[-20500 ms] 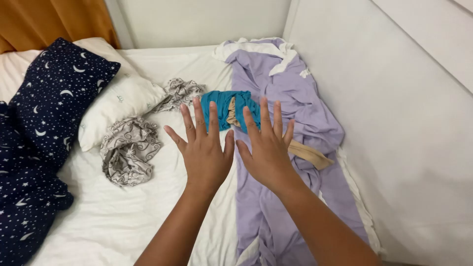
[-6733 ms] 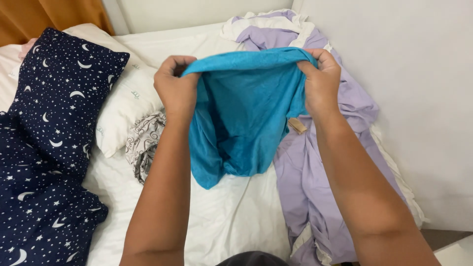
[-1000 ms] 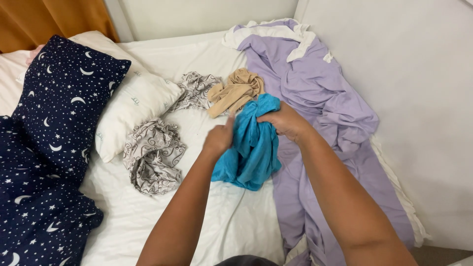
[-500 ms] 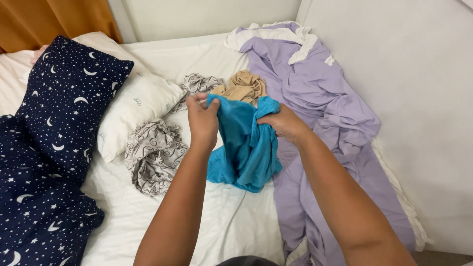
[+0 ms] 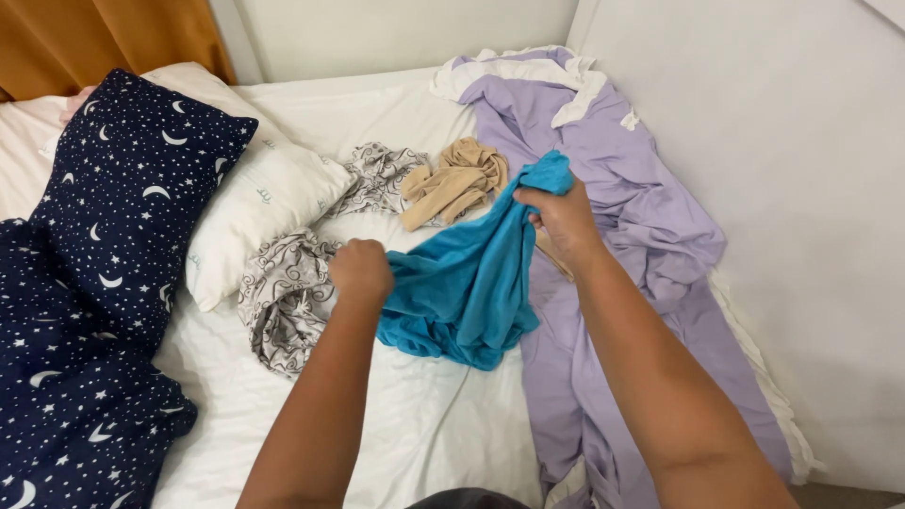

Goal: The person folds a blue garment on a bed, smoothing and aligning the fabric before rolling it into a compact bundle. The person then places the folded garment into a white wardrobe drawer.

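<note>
Left hand [image 5: 360, 271] fisted on teal garment [image 5: 467, 278] lower edge. Right hand [image 5: 563, 209] clenches its top corner; cloth sags between onto bed.

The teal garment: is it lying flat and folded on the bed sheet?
No, the teal garment is bunched and lifted, gripped at separate spots by the left hand and the right hand.

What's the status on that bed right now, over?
Left hand and right hand both gripping the teal cloth, stretched between them. Tan garment and patterned grey garment alongside.
</note>
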